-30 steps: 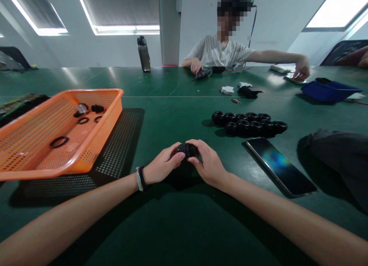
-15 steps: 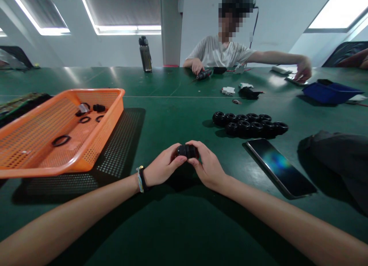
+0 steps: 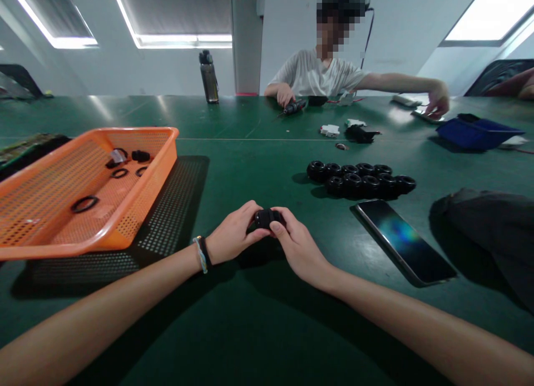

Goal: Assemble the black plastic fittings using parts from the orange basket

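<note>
Between my two hands, just above the green table, is a black plastic cable gland (image 3: 263, 219) lying sideways. My left hand (image 3: 232, 233) is closed on its left end with thumb and fingers. On the right end, my right hand (image 3: 301, 246) grips with the thumb laid across the front and the fingers behind. The fingers cover part of the gland. Further off to the right, several similar black glands (image 3: 352, 182) stand in two rows, their round openings facing up.
An orange basket (image 3: 120, 230) at left contains black rings (image 3: 84, 204) and a black fitting (image 3: 141, 156). A phone (image 3: 406, 241) and dark cloth (image 3: 479, 224) lie at right. Across the table a person holds a power drill (image 3: 294, 108), near a bottle (image 3: 209, 77) and a blue bin (image 3: 479, 133).
My right thumb has moved up and across the gland's front, and the right hand has turned slightly. Both hands still hold the gland in nearly the same place.
</note>
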### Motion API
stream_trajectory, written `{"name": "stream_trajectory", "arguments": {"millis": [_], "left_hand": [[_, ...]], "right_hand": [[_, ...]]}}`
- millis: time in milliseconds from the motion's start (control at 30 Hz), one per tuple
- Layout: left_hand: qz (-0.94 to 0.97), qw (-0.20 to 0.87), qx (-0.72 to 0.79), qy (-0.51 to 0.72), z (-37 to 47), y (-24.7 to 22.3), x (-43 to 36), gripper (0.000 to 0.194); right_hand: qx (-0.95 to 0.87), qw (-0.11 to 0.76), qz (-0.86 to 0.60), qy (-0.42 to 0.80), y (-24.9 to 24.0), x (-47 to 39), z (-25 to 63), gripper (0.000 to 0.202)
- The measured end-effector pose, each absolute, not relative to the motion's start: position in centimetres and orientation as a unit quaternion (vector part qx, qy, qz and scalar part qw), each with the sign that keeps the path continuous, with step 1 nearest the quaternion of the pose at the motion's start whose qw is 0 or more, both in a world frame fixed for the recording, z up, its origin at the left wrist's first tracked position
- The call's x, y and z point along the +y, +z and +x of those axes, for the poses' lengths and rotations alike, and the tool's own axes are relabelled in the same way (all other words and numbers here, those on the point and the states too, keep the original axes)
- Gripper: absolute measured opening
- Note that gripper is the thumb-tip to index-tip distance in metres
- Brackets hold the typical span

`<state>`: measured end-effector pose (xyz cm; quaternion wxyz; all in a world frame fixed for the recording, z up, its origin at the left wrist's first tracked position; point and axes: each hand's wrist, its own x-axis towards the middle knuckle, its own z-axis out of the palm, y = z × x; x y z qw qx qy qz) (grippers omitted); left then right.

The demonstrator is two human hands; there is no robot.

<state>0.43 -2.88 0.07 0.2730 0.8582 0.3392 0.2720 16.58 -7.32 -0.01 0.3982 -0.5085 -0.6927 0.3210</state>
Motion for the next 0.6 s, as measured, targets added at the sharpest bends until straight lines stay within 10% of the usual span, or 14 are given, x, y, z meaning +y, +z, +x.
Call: {"name": "stream_trajectory", "arguments": {"millis": [300,600], "left_hand": [[0.800,0.453,0.282,0.275,0.4,0.1,-3.0,0.052],[0.785,0.487,0.293,0.247,0.6,-0.2,-3.3,0.045]], "right_hand": [[-0.825,0.436,-0.357,0.041,-1.1,-5.5,18.0,0.037],[-0.823,0.438,-0.358,0.048,-1.3,-5.5,18.0,0.037]]}}
